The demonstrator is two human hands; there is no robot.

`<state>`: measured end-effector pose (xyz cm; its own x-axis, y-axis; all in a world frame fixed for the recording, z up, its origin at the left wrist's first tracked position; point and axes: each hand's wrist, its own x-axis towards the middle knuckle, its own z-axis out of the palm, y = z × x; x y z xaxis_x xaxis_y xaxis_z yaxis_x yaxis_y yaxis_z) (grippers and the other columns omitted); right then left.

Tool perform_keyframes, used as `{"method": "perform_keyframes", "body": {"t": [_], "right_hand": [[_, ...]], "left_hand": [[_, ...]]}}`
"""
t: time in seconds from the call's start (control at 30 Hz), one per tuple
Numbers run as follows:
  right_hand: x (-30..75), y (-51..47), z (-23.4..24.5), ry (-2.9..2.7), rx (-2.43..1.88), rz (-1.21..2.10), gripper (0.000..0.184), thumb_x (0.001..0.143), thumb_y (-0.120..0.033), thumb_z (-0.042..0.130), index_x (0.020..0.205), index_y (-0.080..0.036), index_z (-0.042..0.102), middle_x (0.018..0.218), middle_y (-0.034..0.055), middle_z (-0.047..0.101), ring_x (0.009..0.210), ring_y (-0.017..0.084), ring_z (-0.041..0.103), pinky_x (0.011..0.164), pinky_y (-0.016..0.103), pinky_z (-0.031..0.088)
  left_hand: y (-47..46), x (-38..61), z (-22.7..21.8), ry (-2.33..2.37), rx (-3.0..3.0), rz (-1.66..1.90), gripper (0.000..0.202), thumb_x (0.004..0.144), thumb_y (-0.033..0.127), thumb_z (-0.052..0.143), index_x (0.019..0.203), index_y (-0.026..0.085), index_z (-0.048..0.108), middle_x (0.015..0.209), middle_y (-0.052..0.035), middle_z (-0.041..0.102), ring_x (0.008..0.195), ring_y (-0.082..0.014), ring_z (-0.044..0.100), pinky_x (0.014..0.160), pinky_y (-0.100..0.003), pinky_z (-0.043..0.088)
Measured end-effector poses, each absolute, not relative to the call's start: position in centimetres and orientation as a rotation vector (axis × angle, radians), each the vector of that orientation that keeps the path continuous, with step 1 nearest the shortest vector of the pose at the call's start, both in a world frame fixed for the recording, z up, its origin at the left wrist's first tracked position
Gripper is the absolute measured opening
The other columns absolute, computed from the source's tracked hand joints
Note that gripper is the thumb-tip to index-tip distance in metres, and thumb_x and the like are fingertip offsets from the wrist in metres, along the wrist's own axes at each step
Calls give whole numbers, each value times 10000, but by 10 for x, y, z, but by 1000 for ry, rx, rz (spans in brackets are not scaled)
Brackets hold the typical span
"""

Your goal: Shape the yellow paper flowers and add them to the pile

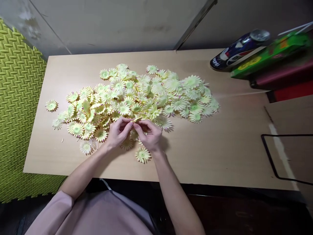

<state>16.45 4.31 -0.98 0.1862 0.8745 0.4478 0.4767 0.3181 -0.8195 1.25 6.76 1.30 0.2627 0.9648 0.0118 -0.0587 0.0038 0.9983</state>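
At frame centre, left hand (119,133) and right hand (152,136) apparently pinch one artificial daisy head (135,119) by the flower heap (129,93); fingertip handling, judged underway, next calls for steady control.

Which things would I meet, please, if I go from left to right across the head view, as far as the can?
Green mat, leftmost flower, left hand, right hand, can. The flower pile overlaps both hands, so I leave it out.
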Motion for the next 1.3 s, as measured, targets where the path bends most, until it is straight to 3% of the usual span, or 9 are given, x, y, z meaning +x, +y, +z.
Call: {"method": "perform_keyframes", "body": {"t": [0.17, 0.37, 0.63, 0.87, 1.0, 1.3], "right_hand": [[166, 41, -11, -1466, -1293, 495, 132, 914, -324, 653, 875, -209, 704, 788, 36, 725, 691, 172, 671, 647, 307, 553], [167, 41, -14, -1411, -1319, 594, 197, 915, -406, 640, 902, -217, 693, 806, 37, 719, 689, 174, 665, 633, 307, 555], [164, 41, -6, -1343, -1277, 599, 206, 885, -384, 687, 802, -198, 654, 728, 21, 665, 629, 145, 591, 578, 284, 488], [165, 43, -10, -1298, -1220, 651, 149, 869, -338, 714, 846, -193, 687, 770, 23, 690, 672, 150, 632, 612, 281, 518], [165, 42, -9, -1246, -1204, 717, 147, 867, -341, 714, 838, -198, 698, 749, 15, 685, 643, 143, 625, 580, 270, 519], [164, 42, -1, -1158, -1231, 782, 222, 843, -422, 715, 811, -202, 699, 765, 34, 708, 700, 174, 666, 639, 309, 577]], "left_hand": [[67, 11, 15, 981, 1219, 1011, 363, 871, 528, 675, 978, 182, 681, 777, -27, 699, 683, -105, 640, 668, -229, 538], [69, 11, 16, 974, 1281, 1025, 329, 889, 493, 667, 988, 181, 703, 803, -37, 730, 690, -110, 662, 670, -226, 536], [68, 9, 14, 876, 1527, 1034, 281, 939, 392, 616, 1083, 178, 727, 1119, -99, 772, 937, -172, 735, 847, -281, 560], [69, 9, 16, 908, 1454, 1036, 260, 902, 379, 671, 1059, 186, 745, 996, -77, 780, 840, -153, 722, 803, -262, 555], [70, 9, 16, 875, 1470, 1045, 263, 909, 369, 663, 1091, 197, 744, 1057, -83, 775, 939, -174, 730, 889, -285, 560], [70, 8, 9, 891, 1656, 1033, 271, 939, 335, 603, 1134, 214, 747, 1128, -84, 778, 939, -180, 749, 872, -299, 589]]}}
